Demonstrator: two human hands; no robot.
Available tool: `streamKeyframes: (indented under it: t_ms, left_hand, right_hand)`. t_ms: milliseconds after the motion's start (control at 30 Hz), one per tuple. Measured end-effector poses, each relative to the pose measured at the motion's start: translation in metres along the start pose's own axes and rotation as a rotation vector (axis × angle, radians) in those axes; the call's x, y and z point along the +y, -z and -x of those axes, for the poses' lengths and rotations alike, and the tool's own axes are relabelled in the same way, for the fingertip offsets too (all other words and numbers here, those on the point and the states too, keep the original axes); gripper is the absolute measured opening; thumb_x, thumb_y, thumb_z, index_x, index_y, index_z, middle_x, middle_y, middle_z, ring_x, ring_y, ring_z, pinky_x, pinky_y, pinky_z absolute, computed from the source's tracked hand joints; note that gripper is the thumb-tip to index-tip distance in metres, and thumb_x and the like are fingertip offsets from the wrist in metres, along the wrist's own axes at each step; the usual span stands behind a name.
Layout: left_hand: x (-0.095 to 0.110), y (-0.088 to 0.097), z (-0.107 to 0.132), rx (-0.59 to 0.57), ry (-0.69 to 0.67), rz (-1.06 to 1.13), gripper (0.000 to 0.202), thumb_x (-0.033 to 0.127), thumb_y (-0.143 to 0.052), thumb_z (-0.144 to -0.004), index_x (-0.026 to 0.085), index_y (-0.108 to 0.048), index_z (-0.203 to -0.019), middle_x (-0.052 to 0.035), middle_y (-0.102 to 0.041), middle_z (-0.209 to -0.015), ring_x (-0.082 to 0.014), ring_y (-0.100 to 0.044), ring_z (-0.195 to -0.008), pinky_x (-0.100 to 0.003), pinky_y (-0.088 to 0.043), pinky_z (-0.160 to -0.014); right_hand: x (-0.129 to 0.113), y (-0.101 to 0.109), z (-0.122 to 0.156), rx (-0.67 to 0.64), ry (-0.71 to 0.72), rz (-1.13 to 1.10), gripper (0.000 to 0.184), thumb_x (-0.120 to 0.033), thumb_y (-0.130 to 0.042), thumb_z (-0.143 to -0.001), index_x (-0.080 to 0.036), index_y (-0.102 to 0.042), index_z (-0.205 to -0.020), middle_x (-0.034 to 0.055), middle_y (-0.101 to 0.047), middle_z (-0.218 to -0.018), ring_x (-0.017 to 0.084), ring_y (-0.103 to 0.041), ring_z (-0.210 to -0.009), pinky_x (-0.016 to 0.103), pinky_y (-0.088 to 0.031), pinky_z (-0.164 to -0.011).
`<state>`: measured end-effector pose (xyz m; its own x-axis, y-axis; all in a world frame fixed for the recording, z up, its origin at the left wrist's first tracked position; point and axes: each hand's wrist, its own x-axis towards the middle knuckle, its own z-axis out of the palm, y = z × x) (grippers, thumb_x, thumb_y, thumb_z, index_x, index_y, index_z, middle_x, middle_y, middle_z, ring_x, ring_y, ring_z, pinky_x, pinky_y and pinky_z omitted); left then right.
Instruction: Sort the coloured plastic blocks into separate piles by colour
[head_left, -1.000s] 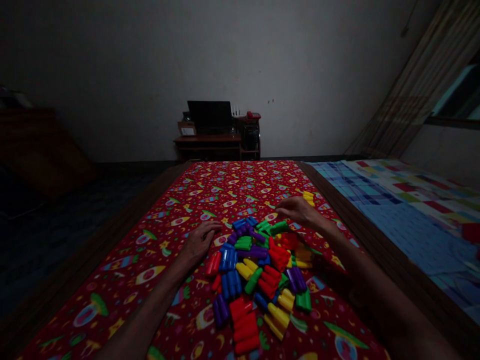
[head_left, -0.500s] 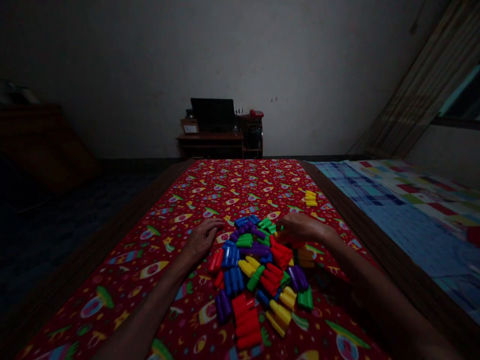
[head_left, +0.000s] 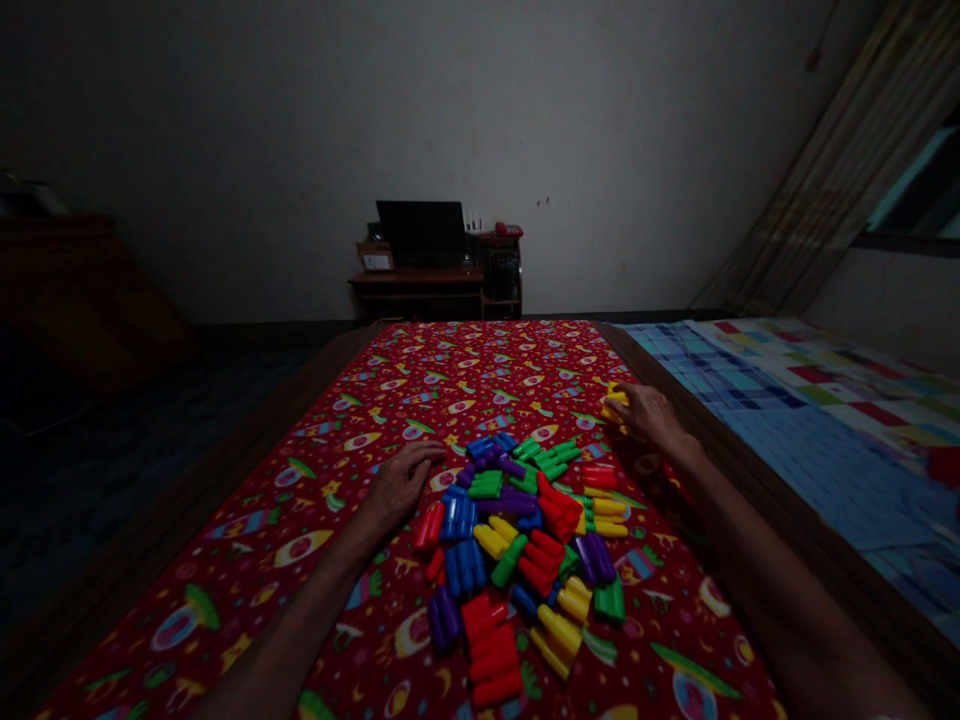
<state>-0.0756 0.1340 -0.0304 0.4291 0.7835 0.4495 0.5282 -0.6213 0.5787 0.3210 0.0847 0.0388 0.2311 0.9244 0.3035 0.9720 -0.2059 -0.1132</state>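
A pile of plastic toy blocks shaped like joined tubes lies on the red patterned cloth: red blocks (head_left: 495,664), blue blocks (head_left: 466,566), purple blocks (head_left: 596,558), green blocks (head_left: 609,600) and yellow blocks (head_left: 556,640). My right hand (head_left: 649,412) is beyond the pile at the right, its fingers closed on a yellow block (head_left: 615,398) at the cloth. The fingers partly cover the yellow pieces there, so I cannot tell how many lie beneath. My left hand (head_left: 401,482) rests palm down on the cloth, left of the pile, fingers loosely extended and holding nothing.
The red cloth (head_left: 480,350) stretches away toward a small desk (head_left: 416,280) with a black monitor (head_left: 421,233) by the wall. On the right lies blue checked bedding (head_left: 705,375) beside a colourful patchwork cover (head_left: 847,370). A curtain (head_left: 817,170) hangs at the right.
My right hand has moved from the pile's upper right edge, away and rightward, to the separate yellow blocks. Green, red and yellow blocks it hid now show. My left hand stays put.
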Motion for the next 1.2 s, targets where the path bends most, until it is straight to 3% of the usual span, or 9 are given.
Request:
streamKeyframes:
  t_ms: [100,233,300,400,567,733,967,1067,1200]
  left_hand:
    - [0.0,0.0,0.0,0.0,0.001,-0.003,0.032,0.028,-0.041,-0.087,0.019,-0.072,-0.092,-0.0086,-0.072,-0.105,-0.0214,-0.065,-0.101,-0.039,-0.052,-0.093]
    - [0.001,0.0,0.0,0.006,0.006,0.008,0.031,0.028,-0.042,-0.087,0.021,-0.072,-0.092,-0.0072,-0.073,-0.103,-0.0212,-0.066,-0.101,-0.039,-0.052,-0.093]
    - [0.001,0.001,0.0,0.001,0.011,0.014,0.031,0.028,-0.043,-0.087,0.021,-0.072,-0.093,-0.007,-0.073,-0.104,-0.0212,-0.065,-0.102,-0.039,-0.052,-0.094]
    - [0.0,0.0,0.0,-0.003,0.011,0.014,0.032,0.029,-0.041,-0.088,0.02,-0.072,-0.094,-0.008,-0.072,-0.106,-0.0218,-0.065,-0.103,-0.04,-0.051,-0.095]
    - [-0.002,-0.001,0.0,-0.007,0.005,0.001,0.033,0.029,-0.041,-0.088,0.019,-0.071,-0.094,-0.0092,-0.072,-0.105,-0.0224,-0.065,-0.102,-0.04,-0.052,-0.094]
    - [-0.001,0.0,-0.001,-0.009,-0.004,0.003,0.033,0.03,-0.04,-0.088,0.019,-0.071,-0.093,-0.0093,-0.071,-0.107,-0.0221,-0.065,-0.103,-0.04,-0.052,-0.094]
    - [-0.004,0.0,-0.001,-0.013,-0.011,-0.002,0.034,0.032,-0.04,-0.088,0.02,-0.071,-0.093,-0.0083,-0.072,-0.105,-0.0224,-0.065,-0.102,-0.039,-0.052,-0.093]
    - [-0.005,0.0,-0.001,-0.01,-0.012,-0.007,0.033,0.031,-0.041,-0.088,0.021,-0.072,-0.093,-0.0081,-0.072,-0.105,-0.0221,-0.066,-0.101,-0.039,-0.053,-0.092]
    - [-0.005,-0.001,-0.001,0.009,-0.013,-0.003,0.033,0.031,-0.041,-0.088,0.021,-0.072,-0.092,-0.0079,-0.072,-0.104,-0.0217,-0.066,-0.1,-0.038,-0.053,-0.091]
  right_hand:
    - [-0.004,0.018,0.001,0.005,0.043,-0.039,0.032,-0.033,-0.049,-0.091,-0.013,-0.069,-0.106,0.0139,-0.073,-0.098,0.022,-0.066,-0.086,0.026,-0.041,-0.066]
    - [-0.03,0.054,0.015,-0.431,0.266,-0.202,0.032,-0.034,-0.053,-0.088,-0.014,-0.072,-0.072,0.0071,-0.072,-0.067,0.015,-0.062,-0.06,0.022,-0.036,-0.054]
    - [-0.046,0.06,0.025,-0.67,0.381,-0.272,0.026,-0.03,-0.057,-0.084,-0.015,-0.072,-0.068,0.0039,-0.07,-0.061,0.013,-0.06,-0.055,0.02,-0.035,-0.051]
    - [-0.062,0.054,0.034,-0.786,0.449,-0.205,0.017,-0.019,-0.058,-0.079,-0.017,-0.075,-0.074,0.0029,-0.071,-0.063,0.013,-0.06,-0.055,0.02,-0.034,-0.05]
    - [-0.059,0.041,0.029,-0.584,0.406,-0.004,0.019,-0.023,-0.061,-0.079,-0.019,-0.077,-0.089,0.007,-0.074,-0.081,0.017,-0.064,-0.069,0.022,-0.032,-0.053]
    - [-0.043,0.038,0.041,-0.586,0.408,-0.071,0.021,-0.024,-0.06,-0.081,-0.018,-0.074,-0.095,0.0069,-0.073,-0.083,0.016,-0.063,-0.072,0.021,-0.033,-0.055]
    - [-0.05,0.032,0.062,-0.541,0.408,-0.016,0.016,-0.025,-0.057,-0.082,-0.018,-0.072,-0.085,0.0065,-0.07,-0.079,0.013,-0.058,-0.065,0.022,-0.028,-0.053]
    - [-0.037,0.028,0.047,-0.372,0.331,-0.084,0.021,-0.026,-0.053,-0.085,-0.016,-0.071,-0.082,0.0059,-0.069,-0.076,0.014,-0.057,-0.064,0.022,-0.031,-0.055]
    - [-0.001,0.01,0.025,-0.039,0.091,-0.082,0.028,-0.028,-0.047,-0.089,-0.016,-0.072,-0.096,0.01,-0.072,-0.092,0.019,-0.064,-0.081,0.024,-0.039,-0.064]
